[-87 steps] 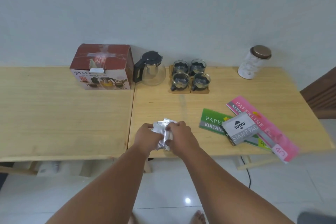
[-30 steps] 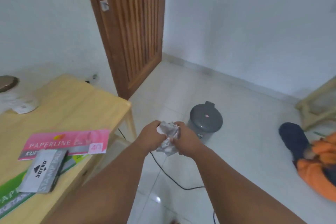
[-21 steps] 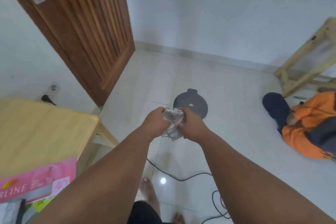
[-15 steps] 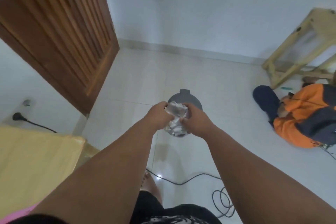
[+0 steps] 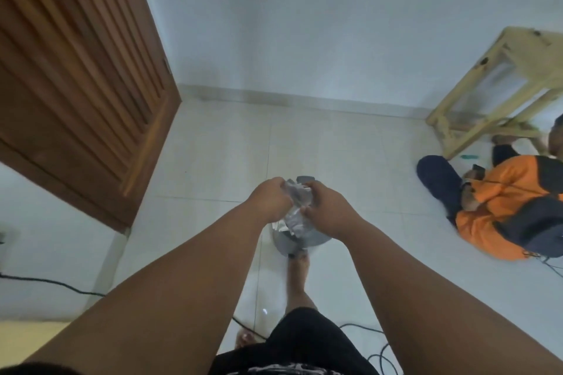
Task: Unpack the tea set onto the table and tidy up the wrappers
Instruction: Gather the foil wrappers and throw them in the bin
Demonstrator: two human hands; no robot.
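A crumpled wad of clear plastic wrappers [image 5: 297,210] is squeezed between my two hands. My left hand [image 5: 269,202] grips its left side and my right hand [image 5: 327,211] its right side. Directly beneath them stands a small grey pedal bin [image 5: 291,242] on the tiled floor, mostly hidden by my hands and the wrappers. My foot [image 5: 298,271] rests at the bin's base, on or beside its pedal. The tea set and the table top are out of view.
A brown slatted door [image 5: 70,70] fills the left. A person in an orange top [image 5: 505,207] sits on the floor at right beside a wooden stool [image 5: 499,88]. Black cables [image 5: 54,283] run across the white tiles.
I have turned away from the table and walked to the bin. Both hands carried the wrappers until they came over the bin; my foot has come up to its base.
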